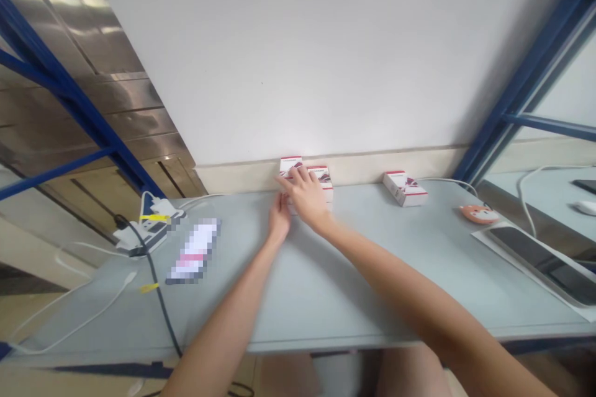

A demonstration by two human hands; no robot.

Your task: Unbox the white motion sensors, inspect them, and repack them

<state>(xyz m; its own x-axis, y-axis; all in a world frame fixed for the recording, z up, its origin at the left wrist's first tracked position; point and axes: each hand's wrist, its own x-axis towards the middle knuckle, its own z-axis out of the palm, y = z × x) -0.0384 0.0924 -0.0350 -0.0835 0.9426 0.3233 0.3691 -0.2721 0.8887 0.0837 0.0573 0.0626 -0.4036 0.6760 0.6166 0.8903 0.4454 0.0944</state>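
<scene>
White wall [326, 62] behind pale blue-grey table [354, 291], blue metal frames [519, 90] either side, shiny panels [121, 56] left.

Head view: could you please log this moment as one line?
left hand: at boxes, left side | right hand: across boxes | other box: apart, to the right

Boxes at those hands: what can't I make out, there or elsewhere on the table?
Boxes, head view: fronts partly hidden by right hand and left hand.
Lone box, head view: lettering too small, blurred.
Phone-shaped object, head view: details pixelated.
Dark slab, head view: end cut by right edge.
</scene>
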